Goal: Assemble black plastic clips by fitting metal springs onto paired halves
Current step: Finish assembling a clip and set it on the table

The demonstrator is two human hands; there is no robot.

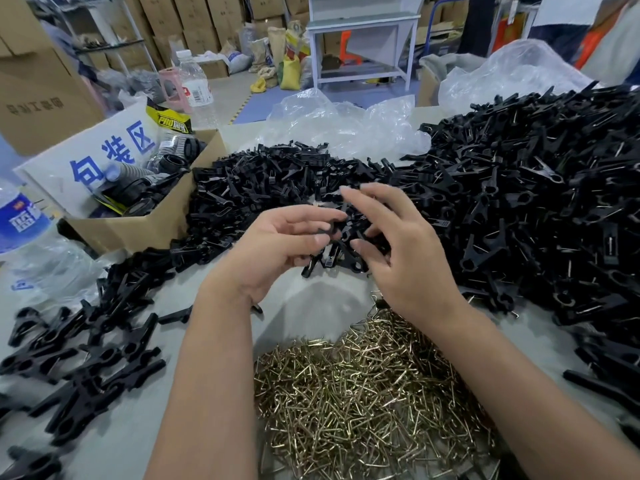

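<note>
While both hands meet over the near edge of the heap of clip halves (pixel 277 188), black clip pieces (pixel 332 244) sit between the fingertips.

Left hand (pixel 277 251) is turned palm up, its fingers curled, thumb and forefinger pinching the black clip pieces; more black plastic pokes out beneath its fingers. Right hand (pixel 398 244) hangs just beside those pieces with fingers spread and lightly bent; whether they grip anything I cannot tell through the blur. Directly nearer the person from that heap lies a pile of brass-coloured wire springs (pixel 367 396) on the grey table (pixel 304 306). Right of the heap rises a bigger mound of assembled clips (pixel 540 202); left of it stands an open cardboard box (pixel 145 223), with loose clips (pixel 90 355) scattered below.
</note>
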